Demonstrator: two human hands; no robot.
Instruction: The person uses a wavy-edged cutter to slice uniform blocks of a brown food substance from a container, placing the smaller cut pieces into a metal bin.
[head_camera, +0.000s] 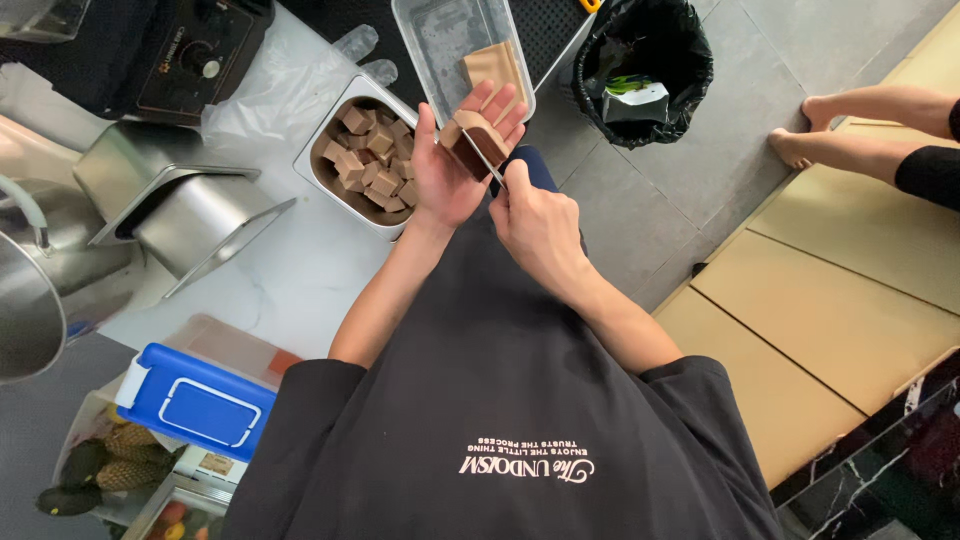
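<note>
White marble counter spreads before us, grey floor tiles to the right. At eleven o'clock from our hands sits a steel pan filled with brown cubes; at twelve o'clock lies a clear rectangular tray with a tan wrapper. A black bin bag gapes at one o'clock, and a blue lidded box rests at seven o'clock. Our left hand lies half open, fingers spread, cradling a brown block on the palm. Our right hand is clenched around a knife, whose blade meets the block.
</note>
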